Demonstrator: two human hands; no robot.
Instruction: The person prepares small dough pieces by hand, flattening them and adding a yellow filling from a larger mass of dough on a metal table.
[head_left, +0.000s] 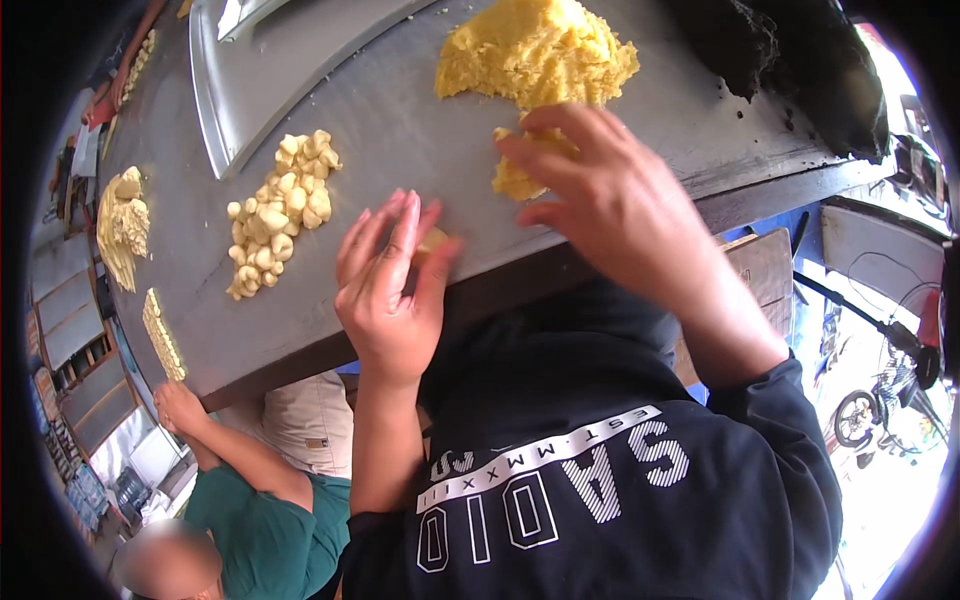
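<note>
While our left hand [385, 295] curls by a dough piece [430, 243], grip unclear, our right hand [612, 195] spreads, unclenched, over yellow dough [515, 181].

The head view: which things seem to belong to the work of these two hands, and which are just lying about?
Seemingly part of the work:
large yellow mound
smaller yellow lump at the right hand
blurred small piece at the left hand
cluster of pale pieces

Probably just lying about:
metal tray
dark crumpled item
motorbike in the background
</note>
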